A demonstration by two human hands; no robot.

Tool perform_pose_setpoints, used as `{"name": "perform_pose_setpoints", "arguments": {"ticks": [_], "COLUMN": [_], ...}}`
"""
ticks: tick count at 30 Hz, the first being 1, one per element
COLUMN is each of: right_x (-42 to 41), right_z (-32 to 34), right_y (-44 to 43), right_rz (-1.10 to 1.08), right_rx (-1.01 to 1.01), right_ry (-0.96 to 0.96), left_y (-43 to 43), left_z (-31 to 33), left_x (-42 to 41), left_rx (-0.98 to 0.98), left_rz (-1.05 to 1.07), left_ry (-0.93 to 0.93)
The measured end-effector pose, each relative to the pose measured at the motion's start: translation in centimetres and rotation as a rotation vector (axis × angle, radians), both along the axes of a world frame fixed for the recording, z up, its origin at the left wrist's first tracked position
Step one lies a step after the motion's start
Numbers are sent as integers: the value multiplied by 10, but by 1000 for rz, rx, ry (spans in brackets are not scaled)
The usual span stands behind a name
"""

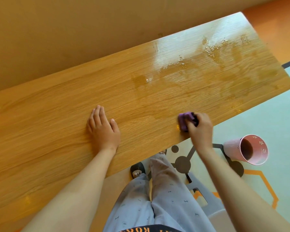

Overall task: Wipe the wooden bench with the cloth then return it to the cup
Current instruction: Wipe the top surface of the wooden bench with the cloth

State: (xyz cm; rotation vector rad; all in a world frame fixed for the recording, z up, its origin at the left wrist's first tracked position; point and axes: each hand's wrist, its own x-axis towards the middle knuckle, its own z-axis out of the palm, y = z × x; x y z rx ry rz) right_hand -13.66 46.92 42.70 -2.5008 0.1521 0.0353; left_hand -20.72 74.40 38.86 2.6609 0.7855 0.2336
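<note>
The right hand is closed around a bunched purple cloth, pressing it onto the wooden bench right at the near edge of the board. The cloth sticks out on the left of the fist, toward the other hand, and its underside touches the wood. The fingers wrap over the top of the bundle, with a darker part of the fabric showing between them.

The left hand lies flat on the bench, palm down, holding nothing. Its 4 fingers are stretched out close together and point away from the person, while the thumb is spread toward the right hand. The 2 hands are well apart, with bare wood between them.

Beyond the right hand, toward the far end of the board, the surface looks wet and glossy, with streaks and small pale specks scattered across it. Around the left hand the wood looks dry and matte.

A pink cup with small white flower marks sits on the floor just to the right of the right wrist, below the bench edge. It leans so its open mouth faces the camera. Between the 2 forearms, light patterned trousers and a dark slipper show under the board's near edge.
</note>
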Motion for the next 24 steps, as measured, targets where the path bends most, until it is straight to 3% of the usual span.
{"name": "perform_pose_setpoints", "arguments": {"ticks": [7, 9, 14, 17, 19, 24], "right_x": [-42, -27, 42, 58, 47, 1], "right_z": [-2, -1, 0, 2, 4, 3], "right_y": [112, 103, 27, 9, 26, 117], "right_rz": [506, 496, 117, 17, 59, 421], "right_rx": [153, 174, 112, 68, 76, 186], "right_ry": [49, 47, 22, 13, 6, 86], "left_y": [1, 1, -1, -1, -1, -1], "left_z": [1, 1, 1, 1, 1, 3], "left_x": [0, 1, 2, 3, 3, 5], "left_rx": [4, 8, 0, 4, -3, -2], "left_rz": [0, 4, 13, 19, 26, 26], "left_ry": [28, 30, 45, 47, 43, 20]}}
